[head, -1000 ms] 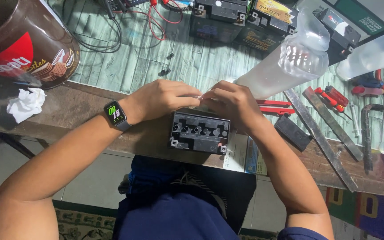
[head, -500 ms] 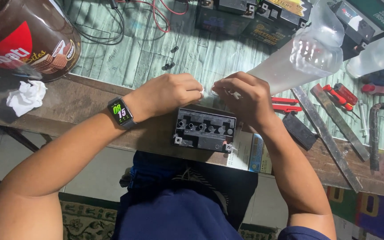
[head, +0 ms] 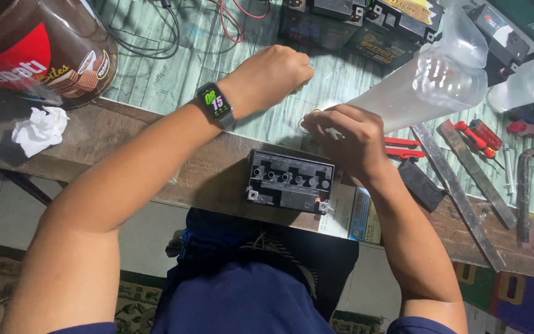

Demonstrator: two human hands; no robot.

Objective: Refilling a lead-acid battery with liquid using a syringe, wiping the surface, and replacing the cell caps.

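Only one view here, the head camera looking straight down at a wooden workbench (head: 125, 133). A small black battery (head: 290, 188) sits at the near edge of the bench, top side up, with a row of round fill holes showing. Neither hand is on it.

The right hand (head: 347, 141) hovers just above and behind the battery, fingers curled in together, pinching something small and pale. It's too tiny to say what it is, though it might be a bit of clear plastic. The left hand (head: 267, 77) is further back over the green mat (head: 174, 68), closed in a loose fist, and I can't tell if anything is in it. There's a smartwatch (head: 216, 105) on that wrist.

Around them: a big clear plastic bottle (head: 421, 86) lying on its side just right of the hands, red-handled pliers (head: 403, 147) tucked beside the right hand, flat metal files (head: 458, 192) further right, a crumpled tissue (head: 39, 128) and a brown snack tub (head: 38, 49) on the left, and more batteries (head: 366, 25) along the back with wires (head: 156, 31).
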